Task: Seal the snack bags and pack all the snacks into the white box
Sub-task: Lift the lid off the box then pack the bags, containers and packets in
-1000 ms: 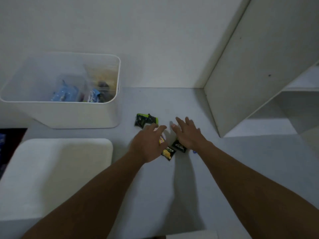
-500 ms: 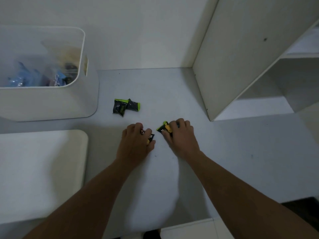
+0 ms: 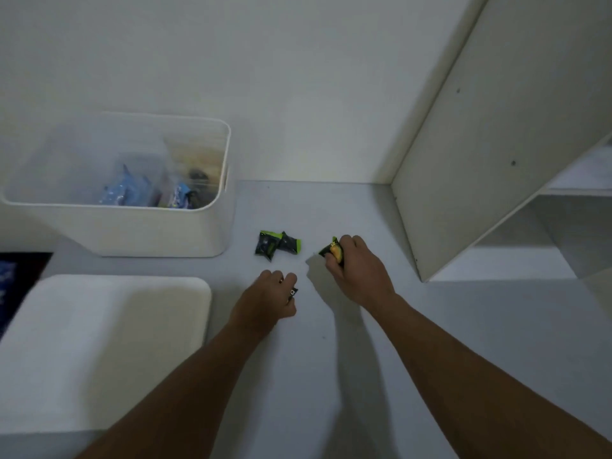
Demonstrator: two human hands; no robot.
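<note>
Starting nearest, at about 8 o'clock: a white lid lying flat on the bench, untouched. Gripping a dark snack packet in the left hand, fingers curled right round it, with only a black corner showing by the knuckles. Pinching a green and yellow packet in the right hand, a little farther out, toward 1 o'clock of the left; raised or resting on the surface, cannot tell.

Lying loose beyond, at 12 o'clock from the left hand and 9 o'clock from the right: two green-and-black packets, touching and overlapped at a corner, long axis of the pair running roughly 9 to 3.

Standing farther still, at 10 o'clock from both hands: the white box, open-topped, with blue bagged snacks inside. Judged nearer to it: the left hand, with an open path beside the loose pair; for the right, a reach across them. Probably next: carrying toward 10 o'clock and dropping over the near rim.

Off at 2 o'clock, a white shelf unit, not involved.
</note>
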